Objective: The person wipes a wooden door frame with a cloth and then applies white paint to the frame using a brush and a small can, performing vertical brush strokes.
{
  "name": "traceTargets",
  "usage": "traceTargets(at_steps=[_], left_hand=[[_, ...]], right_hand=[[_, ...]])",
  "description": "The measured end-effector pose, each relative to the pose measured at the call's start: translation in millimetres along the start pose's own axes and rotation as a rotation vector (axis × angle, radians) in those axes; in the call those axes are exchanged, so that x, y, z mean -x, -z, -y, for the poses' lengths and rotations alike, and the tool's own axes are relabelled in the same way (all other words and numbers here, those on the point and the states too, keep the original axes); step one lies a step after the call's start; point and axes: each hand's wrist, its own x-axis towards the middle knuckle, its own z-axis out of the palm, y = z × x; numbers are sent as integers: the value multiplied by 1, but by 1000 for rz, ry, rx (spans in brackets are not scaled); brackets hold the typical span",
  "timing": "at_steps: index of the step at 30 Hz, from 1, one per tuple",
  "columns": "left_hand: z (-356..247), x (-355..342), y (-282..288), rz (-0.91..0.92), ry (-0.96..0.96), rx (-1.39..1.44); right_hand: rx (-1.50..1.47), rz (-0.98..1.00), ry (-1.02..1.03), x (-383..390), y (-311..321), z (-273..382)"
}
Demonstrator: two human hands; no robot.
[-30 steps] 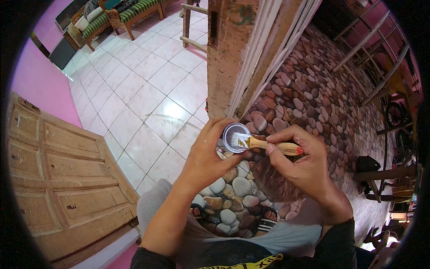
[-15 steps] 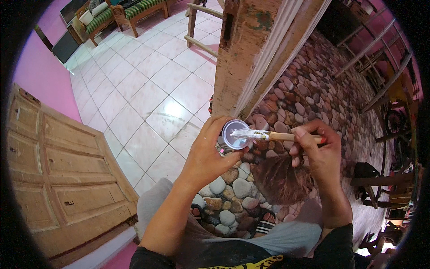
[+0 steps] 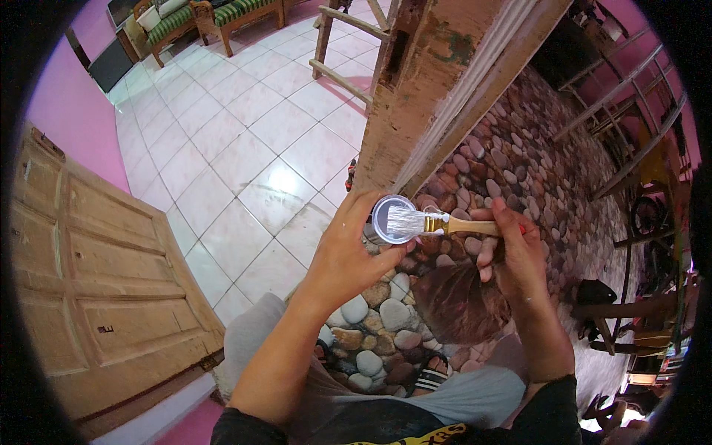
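My left hand (image 3: 354, 248) is wrapped round a small paint can (image 3: 378, 232), whose open top faces up with pale paint on its rim and inside. In my right hand (image 3: 519, 248) is a paintbrush (image 3: 469, 226) with a wooden handle, gripped between thumb and fingers. The brush lies nearly level, its flat side up, and its white-coated bristles reach over the can's mouth. White paint also smears the metal band of the brush. Whether the bristles touch the can's inside is hard to tell.
Just beyond the can stands a worn wooden door edge (image 3: 415, 96) with white-painted moulding. Another panelled wooden door (image 3: 119, 289) is at the left. White tiles (image 3: 245, 156) meet a pebble-patterned floor (image 3: 512, 163). A brown flat piece (image 3: 463, 304) lies below my right hand. Wooden frames (image 3: 623, 111) stand right.
My right hand has turned the brush from its narrow edge to its flat side, so the bristles now show broad. The can stays in my left hand, nearly in place.
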Motion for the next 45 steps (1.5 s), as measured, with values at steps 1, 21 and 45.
traceTargets(at_steps=[1,21,45], left_hand=[[0,0,1,-6,0,1],[2,-2,20,-112,70,82],[-4,4,40,-161,58,78]], right_hand=[[-11,-19,-20,-1,-1,0],[250,-162,560,-1,-36,37],[845,-382,1103,12,-60,97]])
